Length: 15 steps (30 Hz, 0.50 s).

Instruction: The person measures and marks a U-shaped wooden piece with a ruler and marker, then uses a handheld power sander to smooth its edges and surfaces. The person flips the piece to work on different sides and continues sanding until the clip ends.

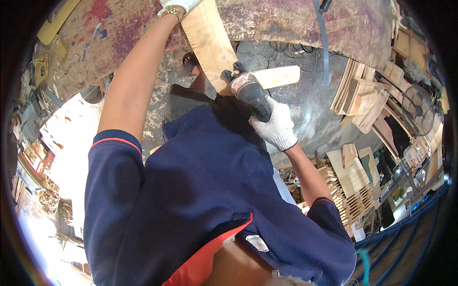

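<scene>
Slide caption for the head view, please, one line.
Gloved right hand holding a black power tool at the near end of a wooden board, gloved left hand at its left edge.

woodworking workshop: stacked boards (345, 88), power tool (253, 97)

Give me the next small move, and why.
I'd suggest pressing the white-gloved left hand on the long, pale wooden board: its near end juts past the paint-stained brown bench, and the black, rounded power tool, in the grip of the white-gloved right hand, has its head at that end.
</scene>
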Each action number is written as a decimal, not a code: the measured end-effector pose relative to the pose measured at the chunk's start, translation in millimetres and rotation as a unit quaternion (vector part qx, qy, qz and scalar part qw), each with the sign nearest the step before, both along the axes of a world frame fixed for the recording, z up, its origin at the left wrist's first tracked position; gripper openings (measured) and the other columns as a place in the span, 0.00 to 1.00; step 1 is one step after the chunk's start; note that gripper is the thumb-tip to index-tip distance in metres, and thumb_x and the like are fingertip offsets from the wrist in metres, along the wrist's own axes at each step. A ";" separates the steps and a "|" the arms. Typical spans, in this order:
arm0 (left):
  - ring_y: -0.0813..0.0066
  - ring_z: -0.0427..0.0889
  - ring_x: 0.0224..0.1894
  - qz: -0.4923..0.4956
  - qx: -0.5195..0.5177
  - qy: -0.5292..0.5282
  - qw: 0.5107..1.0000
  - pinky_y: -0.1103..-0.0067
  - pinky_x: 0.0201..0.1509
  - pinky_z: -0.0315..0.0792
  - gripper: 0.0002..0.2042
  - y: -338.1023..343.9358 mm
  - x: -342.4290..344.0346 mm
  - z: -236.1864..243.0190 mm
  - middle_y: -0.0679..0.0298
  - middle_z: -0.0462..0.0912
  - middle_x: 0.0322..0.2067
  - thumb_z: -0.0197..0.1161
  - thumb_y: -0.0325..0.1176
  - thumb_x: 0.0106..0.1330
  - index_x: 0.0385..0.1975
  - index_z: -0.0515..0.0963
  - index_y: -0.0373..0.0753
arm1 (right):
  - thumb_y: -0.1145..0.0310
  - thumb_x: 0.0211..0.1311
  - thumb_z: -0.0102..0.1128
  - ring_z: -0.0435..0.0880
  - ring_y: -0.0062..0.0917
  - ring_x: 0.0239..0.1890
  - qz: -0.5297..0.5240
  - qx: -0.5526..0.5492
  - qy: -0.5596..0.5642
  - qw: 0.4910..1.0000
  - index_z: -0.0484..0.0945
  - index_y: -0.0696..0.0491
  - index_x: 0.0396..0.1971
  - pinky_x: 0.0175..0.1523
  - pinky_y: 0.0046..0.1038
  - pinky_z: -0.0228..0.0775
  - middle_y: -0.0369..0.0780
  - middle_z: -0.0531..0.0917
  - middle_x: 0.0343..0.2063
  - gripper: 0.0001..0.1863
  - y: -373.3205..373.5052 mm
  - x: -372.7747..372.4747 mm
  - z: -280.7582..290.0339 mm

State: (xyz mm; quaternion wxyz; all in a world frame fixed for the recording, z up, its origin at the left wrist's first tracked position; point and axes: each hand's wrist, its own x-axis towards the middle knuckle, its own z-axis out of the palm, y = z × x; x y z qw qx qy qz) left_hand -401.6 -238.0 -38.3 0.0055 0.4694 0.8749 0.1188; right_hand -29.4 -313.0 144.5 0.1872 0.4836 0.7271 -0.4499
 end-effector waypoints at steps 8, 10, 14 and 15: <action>0.46 0.49 0.84 0.012 0.040 0.033 0.999 0.51 0.86 0.40 0.54 1.4 0.4 -7.7 0.45 0.60 0.79 0.65 0.67 0.61 0.79 0.61 0.33 | 0.63 0.50 0.77 0.91 0.50 0.42 -0.002 0.015 0.013 1.000 0.84 0.55 0.48 0.49 0.44 0.84 0.52 0.90 0.36 0.24 -3.1 1.1 -2.9; 0.46 0.49 0.83 0.019 0.028 0.011 0.999 0.51 0.86 0.40 0.54 2.0 0.6 -8.9 0.45 0.61 0.79 0.65 0.67 0.60 0.79 0.61 0.33 | 0.63 0.50 0.77 0.91 0.51 0.41 -0.004 0.017 0.014 1.000 0.84 0.56 0.47 0.49 0.44 0.84 0.52 0.90 0.35 0.24 -3.6 1.6 -4.2; 0.47 0.50 0.83 0.029 0.016 0.001 0.999 0.51 0.86 0.40 0.54 1.9 1.2 -7.5 0.46 0.61 0.78 0.65 0.67 0.60 0.79 0.60 0.34 | 0.63 0.50 0.76 0.91 0.51 0.40 -0.008 0.013 0.026 1.000 0.84 0.56 0.47 0.48 0.43 0.84 0.52 0.90 0.35 0.23 -4.5 1.8 -5.4; 0.47 0.50 0.83 0.027 0.016 0.004 1.000 0.51 0.86 0.40 0.54 1.1 1.8 -7.1 0.46 0.61 0.78 0.65 0.67 0.60 0.79 0.60 0.34 | 0.63 0.50 0.75 0.91 0.51 0.40 -0.010 0.011 0.034 0.999 0.85 0.56 0.47 0.48 0.43 0.84 0.52 0.90 0.35 0.23 -5.0 1.7 -5.6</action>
